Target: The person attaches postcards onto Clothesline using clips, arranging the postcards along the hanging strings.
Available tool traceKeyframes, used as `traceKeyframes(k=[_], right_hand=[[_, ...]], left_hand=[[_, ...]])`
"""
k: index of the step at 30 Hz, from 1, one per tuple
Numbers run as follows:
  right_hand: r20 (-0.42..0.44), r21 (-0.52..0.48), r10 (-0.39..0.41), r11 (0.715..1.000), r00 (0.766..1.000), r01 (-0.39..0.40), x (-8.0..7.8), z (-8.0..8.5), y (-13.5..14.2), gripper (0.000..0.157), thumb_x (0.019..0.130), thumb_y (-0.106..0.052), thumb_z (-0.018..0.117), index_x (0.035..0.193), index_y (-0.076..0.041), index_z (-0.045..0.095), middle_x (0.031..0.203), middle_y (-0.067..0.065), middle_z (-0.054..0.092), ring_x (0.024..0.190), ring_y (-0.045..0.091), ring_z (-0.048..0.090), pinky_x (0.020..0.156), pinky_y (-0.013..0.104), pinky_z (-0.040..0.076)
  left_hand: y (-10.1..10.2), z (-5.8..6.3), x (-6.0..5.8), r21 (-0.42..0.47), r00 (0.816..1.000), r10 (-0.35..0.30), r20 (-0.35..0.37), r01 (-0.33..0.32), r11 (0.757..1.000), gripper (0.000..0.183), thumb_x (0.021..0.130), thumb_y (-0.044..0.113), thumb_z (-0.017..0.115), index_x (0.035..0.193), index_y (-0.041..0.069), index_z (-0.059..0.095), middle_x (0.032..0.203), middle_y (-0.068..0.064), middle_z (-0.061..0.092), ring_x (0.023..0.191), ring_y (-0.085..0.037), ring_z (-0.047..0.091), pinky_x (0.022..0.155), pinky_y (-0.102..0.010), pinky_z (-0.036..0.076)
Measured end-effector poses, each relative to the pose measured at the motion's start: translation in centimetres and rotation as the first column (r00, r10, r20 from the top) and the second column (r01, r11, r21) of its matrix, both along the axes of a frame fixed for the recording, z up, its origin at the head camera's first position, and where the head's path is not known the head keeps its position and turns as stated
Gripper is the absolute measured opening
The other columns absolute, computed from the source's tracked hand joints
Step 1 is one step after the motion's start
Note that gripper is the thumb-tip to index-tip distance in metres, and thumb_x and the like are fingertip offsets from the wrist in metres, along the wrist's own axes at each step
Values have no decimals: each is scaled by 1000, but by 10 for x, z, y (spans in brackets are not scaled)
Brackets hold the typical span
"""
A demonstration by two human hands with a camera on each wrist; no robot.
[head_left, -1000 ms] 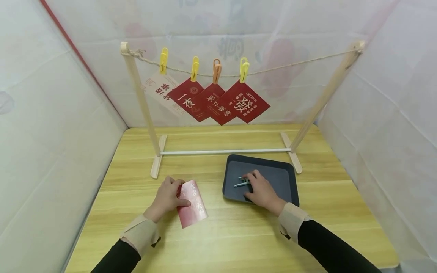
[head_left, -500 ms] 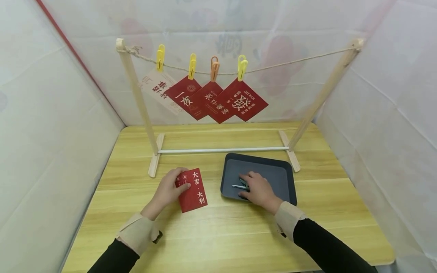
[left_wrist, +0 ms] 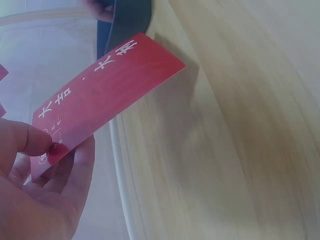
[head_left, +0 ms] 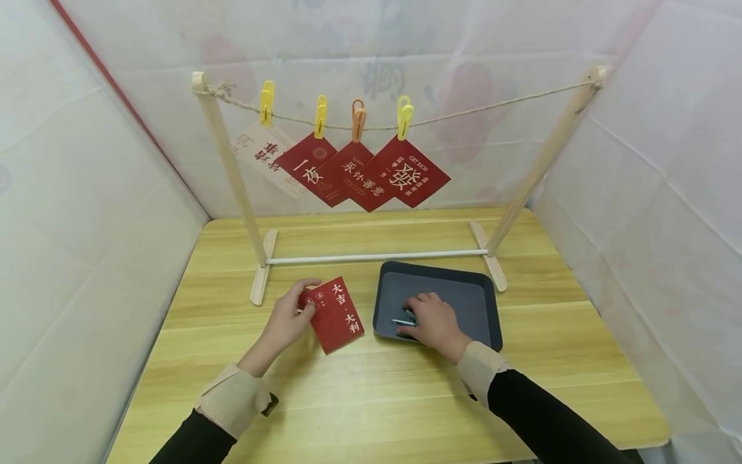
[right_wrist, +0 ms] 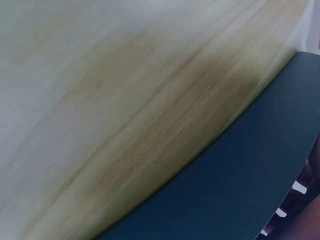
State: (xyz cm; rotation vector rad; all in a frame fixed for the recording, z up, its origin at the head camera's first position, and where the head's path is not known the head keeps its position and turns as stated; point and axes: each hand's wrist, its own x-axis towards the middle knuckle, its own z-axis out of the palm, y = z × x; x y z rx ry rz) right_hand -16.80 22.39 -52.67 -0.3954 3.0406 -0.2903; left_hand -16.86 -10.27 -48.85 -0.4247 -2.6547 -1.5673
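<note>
My left hand (head_left: 286,319) pinches a red card (head_left: 337,319) with white characters by its left edge, thumb on top. In the left wrist view the card (left_wrist: 107,90) stands tilted above the tabletop, casting a shadow. Within the dark grey tray (head_left: 464,296), my right hand (head_left: 435,327) has its fingers and thumb curled round a pale green clothespin (head_left: 402,322), mostly covered by the hand. The right wrist view shows mainly the tray's side wall (right_wrist: 210,185); dark fingers show at the right edge.
A wooden stand with a left post (head_left: 228,167) and right post (head_left: 545,161) carries a twine line (head_left: 464,113). Yellow and orange clothespins hold several cards on it, including a red card (head_left: 408,174) and a pale one (head_left: 266,158). A white rod (head_left: 377,258) joins the feet.
My left hand has lifted and turned the card, so its glare is gone and its characters read clearly. My right fingers have drawn in round the clothespin in the tray.
</note>
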Motion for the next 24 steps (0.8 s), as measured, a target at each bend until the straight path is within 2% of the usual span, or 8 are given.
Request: traceKeyframes(k=[7, 8, 12, 13, 15, 19, 24], right_hand=[[-16, 23, 20, 1000, 1000, -20, -3, 0, -3, 43, 84, -49, 77, 112, -17, 71, 106, 2, 67, 102, 26, 58, 74, 48, 55], [-15, 19, 24, 1000, 1000, -24, -4, 0, -2, 43, 85, -48, 76, 113, -18, 71, 106, 3, 67, 102, 26, 59, 74, 48, 55], [14, -30, 28, 999, 1000, -28, -3, 5, 5, 45, 87, -47, 74, 119, -16, 70, 107, 3, 67, 97, 23, 63, 72, 44, 55], [30, -49, 26, 998, 999, -24, -3, 8, 7, 45, 88, -46, 73, 120, -16, 70, 105, 3, 66, 92, 21, 62, 70, 42, 55], [65, -88, 14, 996, 998, -8, -2, 13, 11, 43, 89, -44, 73, 121, -15, 70, 101, 2, 64, 84, 17, 60, 65, 38, 52], [105, -162, -9, 986, 994, 26, -1, 25, 20, 41, 90, -42, 72, 121, -15, 70, 95, -1, 64, 74, 11, 55, 59, 32, 47], [49, -228, -16, 973, 999, 27, -2, 50, 32, 37, 92, -41, 70, 119, -16, 70, 94, -5, 68, 77, 8, 62, 62, 31, 52]], left_hand=[[0, 7, 5, 127, 998, 0, 63, -8, 992, 39, 96, -4, 56, 133, 6, 54, 100, -18, 65, 78, -26, 65, 63, -28, 56], [1, 12, 7, 145, 997, -4, 78, -8, 989, 38, 96, -5, 56, 132, 4, 54, 99, -20, 64, 79, -29, 65, 63, -28, 55], [2, 15, 8, 205, 992, -11, 129, -16, 979, 35, 96, -7, 55, 129, 2, 56, 99, -24, 62, 81, -34, 64, 63, -29, 57], [2, 16, 8, 220, 989, -15, 145, -17, 975, 34, 96, -8, 54, 129, 2, 55, 101, -25, 62, 82, -36, 64, 63, -30, 59], [2, 10, 5, 257, 987, -23, 158, -18, 966, 35, 95, -9, 53, 127, 4, 56, 105, -23, 62, 85, -34, 64, 65, -33, 61], [3, 15, 4, 290, 986, -44, 159, -4, 957, 38, 93, -12, 49, 126, 4, 56, 114, -21, 61, 92, -34, 63, 71, -42, 62], [7, 25, 0, 277, 989, -66, 135, 26, 960, 38, 93, -10, 49, 127, 5, 56, 118, -18, 60, 98, -34, 62, 76, -49, 61]])
